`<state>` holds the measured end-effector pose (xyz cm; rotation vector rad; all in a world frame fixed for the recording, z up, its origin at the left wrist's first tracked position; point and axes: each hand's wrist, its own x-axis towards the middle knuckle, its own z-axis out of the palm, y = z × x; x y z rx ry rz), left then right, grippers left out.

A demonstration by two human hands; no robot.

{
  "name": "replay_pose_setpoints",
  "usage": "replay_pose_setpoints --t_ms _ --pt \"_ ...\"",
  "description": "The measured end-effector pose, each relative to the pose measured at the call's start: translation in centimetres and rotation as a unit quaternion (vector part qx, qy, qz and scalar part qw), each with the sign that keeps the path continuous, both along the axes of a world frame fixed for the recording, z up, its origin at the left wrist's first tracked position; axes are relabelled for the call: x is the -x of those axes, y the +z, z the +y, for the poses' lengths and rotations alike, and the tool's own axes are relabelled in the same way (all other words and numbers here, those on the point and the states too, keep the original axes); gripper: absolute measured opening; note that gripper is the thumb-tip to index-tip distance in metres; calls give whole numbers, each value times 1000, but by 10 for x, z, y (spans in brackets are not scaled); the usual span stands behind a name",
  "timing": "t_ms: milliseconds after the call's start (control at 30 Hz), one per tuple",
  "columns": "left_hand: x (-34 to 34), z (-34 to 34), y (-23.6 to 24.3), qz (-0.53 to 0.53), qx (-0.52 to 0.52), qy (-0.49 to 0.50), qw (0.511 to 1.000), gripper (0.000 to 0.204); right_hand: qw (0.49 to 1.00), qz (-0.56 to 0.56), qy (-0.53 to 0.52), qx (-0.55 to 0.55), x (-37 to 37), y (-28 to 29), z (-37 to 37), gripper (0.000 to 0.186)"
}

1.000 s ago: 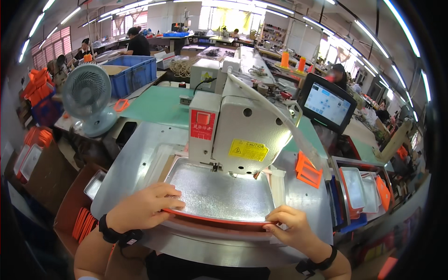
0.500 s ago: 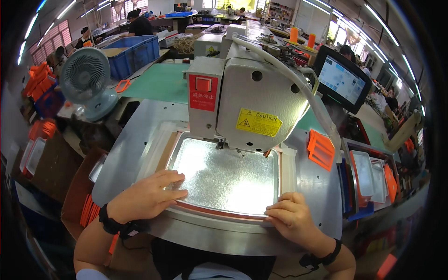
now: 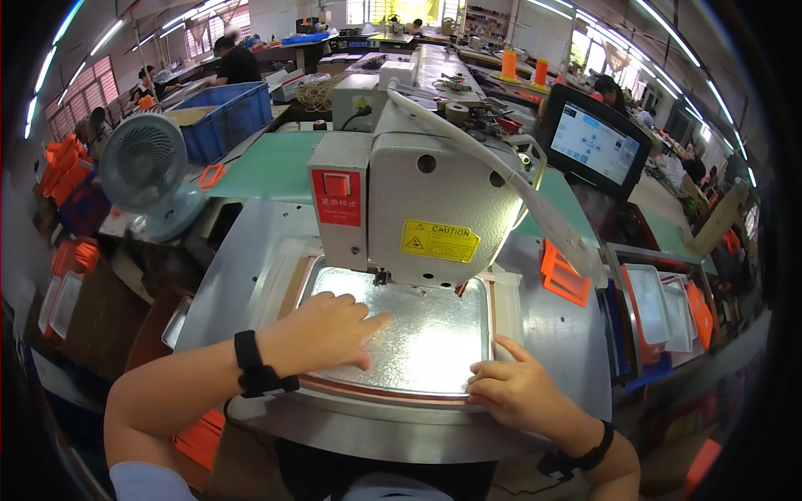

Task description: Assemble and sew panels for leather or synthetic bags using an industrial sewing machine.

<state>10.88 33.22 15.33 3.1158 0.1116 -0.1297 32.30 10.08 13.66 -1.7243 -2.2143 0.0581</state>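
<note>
A shiny silvery rectangular panel with rounded corners lies flat in a brown-edged frame under the head of a large sewing machine. Over the panel's left part is my left hand, its index finger and thumb spread and the other fingers bent; it holds nothing. Whether its fingertips press on the surface, I cannot tell. At the front right corner my right hand rests by the frame's edge, index finger stretched out and the rest loosely curled, with nothing seen between them.
Orange cut pieces lie on the metal table to the right. Beyond stands a touch screen; at far right, a box holds white trays. A fan and a blue crate stand at left. Other people work farther back.
My left hand has moved from the frame's left front edge inward over the panel. My right hand stays at the corner, its index finger now raised apart. The view has shifted slightly.
</note>
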Motion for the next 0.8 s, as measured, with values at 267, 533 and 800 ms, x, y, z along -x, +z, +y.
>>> replay_pose_setpoints --t_ms 267,533,800 --pt "-54 40 6 147 134 -48 979 114 1000 -16 -5 8 -1 -1 -1 13" --pt "-34 37 -7 39 111 -85 989 102 998 36 4 -52 -2 -7 -1 11" --pt "-18 10 -6 101 95 -47 989 90 998 38 12 -57 -1 -7 0 12"
